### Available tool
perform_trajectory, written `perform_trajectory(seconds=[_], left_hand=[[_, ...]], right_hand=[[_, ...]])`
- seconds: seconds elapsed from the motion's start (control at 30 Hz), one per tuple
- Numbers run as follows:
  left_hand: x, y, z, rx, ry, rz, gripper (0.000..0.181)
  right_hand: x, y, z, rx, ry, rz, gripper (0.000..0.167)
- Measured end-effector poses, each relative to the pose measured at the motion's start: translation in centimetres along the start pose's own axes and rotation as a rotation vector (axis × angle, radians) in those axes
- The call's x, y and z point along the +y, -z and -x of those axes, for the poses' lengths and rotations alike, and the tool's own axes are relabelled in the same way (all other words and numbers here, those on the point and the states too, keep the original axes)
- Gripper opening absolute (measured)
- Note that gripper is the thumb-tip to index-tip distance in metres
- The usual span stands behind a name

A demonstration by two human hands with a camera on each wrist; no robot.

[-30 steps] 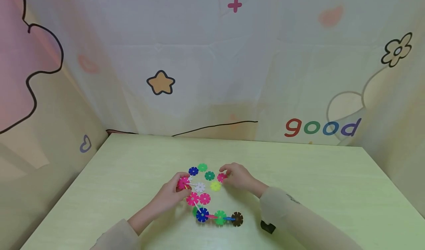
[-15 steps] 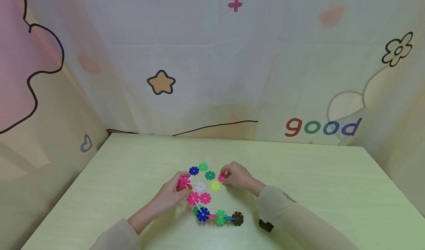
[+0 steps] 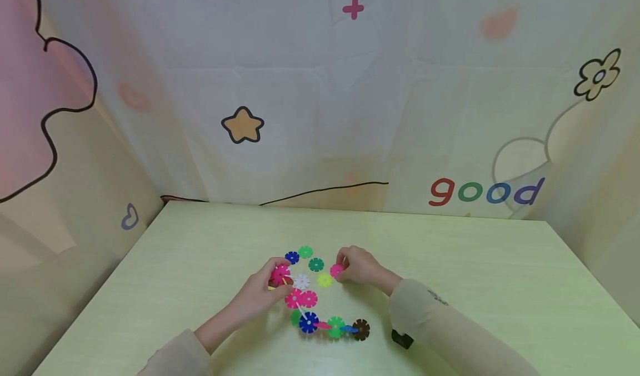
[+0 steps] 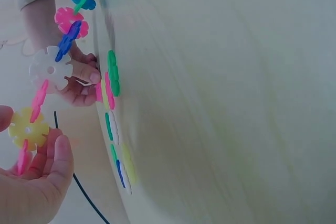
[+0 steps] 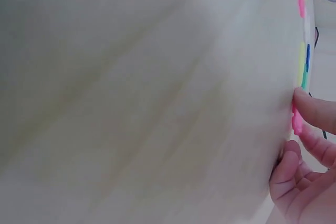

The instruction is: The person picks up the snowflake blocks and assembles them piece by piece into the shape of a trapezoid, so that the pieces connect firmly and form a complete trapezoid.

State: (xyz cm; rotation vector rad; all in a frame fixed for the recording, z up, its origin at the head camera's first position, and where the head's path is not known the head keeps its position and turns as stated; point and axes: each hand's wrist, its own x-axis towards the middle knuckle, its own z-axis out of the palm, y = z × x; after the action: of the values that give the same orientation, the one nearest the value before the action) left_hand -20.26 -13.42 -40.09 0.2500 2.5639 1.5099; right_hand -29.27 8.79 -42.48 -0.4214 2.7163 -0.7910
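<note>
My left hand (image 3: pixel 259 292) grips the end of a chain of slotted snowflake discs. A pink disc (image 3: pixel 280 274) shows at its fingers, and in the left wrist view a yellow disc (image 4: pixel 29 128) sits between thumb and fingers. The chain runs toward me and then right, through a dark blue disc (image 3: pixel 309 322) and a green disc (image 3: pixel 336 327) to a brown disc (image 3: pixel 361 330). To the right, my right hand (image 3: pixel 361 265) pinches a single pink disc (image 3: pixel 336 271) at the table surface; the right wrist view shows this pink disc (image 5: pixel 297 121) edge-on between thumb and finger.
Several loose discs lie between the hands, among them a yellow-green disc (image 3: pixel 325 279), a teal disc (image 3: pixel 316 264), a white disc (image 3: pixel 301 281) and a blue disc (image 3: pixel 292 257). The pale table (image 3: pixel 475 265) ends at a printed curtain (image 3: pixel 310 131) behind.
The chain and my left hand have shifted slightly right. My right hand has drawn the pink disc a little right and nearer to me, away from the loose discs.
</note>
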Motion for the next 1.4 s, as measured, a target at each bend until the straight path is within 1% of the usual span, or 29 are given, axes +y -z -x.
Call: perform_trajectory(seconds=[0.2, 0.3, 0.4, 0.5, 0.7, 0.83, 1.0, 1.1, 1.2, 1.4], left_hand=[[0.0, -0.3, -0.2, 0.007, -0.022, -0.017, 0.041], [0.1, -0.4, -0.2, 0.019, -0.052, -0.033, 0.035], [0.2, -0.6, -0.1, 0.021, -0.093, -0.048, 0.031], [0.3, -0.8, -0.1, -0.001, -0.136, -0.052, 0.032], [0.7, -1.0, 0.1, -0.043, -0.205, -0.03, 0.043], [1.1, -1.1, 0.2, -0.051, -0.223, -0.03, 0.046], [1.2, -1.4, 0.3, -0.036, -0.247, -0.053, 0.042], [1.1, -1.5, 0.3, -0.029, -0.262, -0.075, 0.04], [1.1, -1.7, 0.4, -0.03, -0.273, -0.096, 0.042], [1.2, -1.8, 0.4, -0.046, -0.28, -0.104, 0.047]], right_hand=[[0.4, 0.4, 0.6, 0.0, 0.014, -0.075, 0.022], [0.8, 0.7, 1.0, 0.021, 0.038, -0.114, 0.02], [0.9, 1.1, 1.6, 0.046, 0.076, -0.192, 0.017], [0.8, 1.6, 2.5, 0.05, 0.126, -0.295, 0.014], [-0.5, 2.4, 4.3, 0.008, 0.209, -0.474, 0.013], [-1.5, 2.4, 5.6, -0.029, 0.268, -0.547, 0.012], [-2.4, 2.3, 6.7, -0.071, 0.322, -0.613, 0.012], [-2.8, 2.2, 7.0, -0.081, 0.327, -0.635, 0.013], [-3.1, 2.0, 7.2, -0.08, 0.32, -0.648, 0.013], [-3.4, 1.8, 7.4, -0.072, 0.322, -0.652, 0.012]])
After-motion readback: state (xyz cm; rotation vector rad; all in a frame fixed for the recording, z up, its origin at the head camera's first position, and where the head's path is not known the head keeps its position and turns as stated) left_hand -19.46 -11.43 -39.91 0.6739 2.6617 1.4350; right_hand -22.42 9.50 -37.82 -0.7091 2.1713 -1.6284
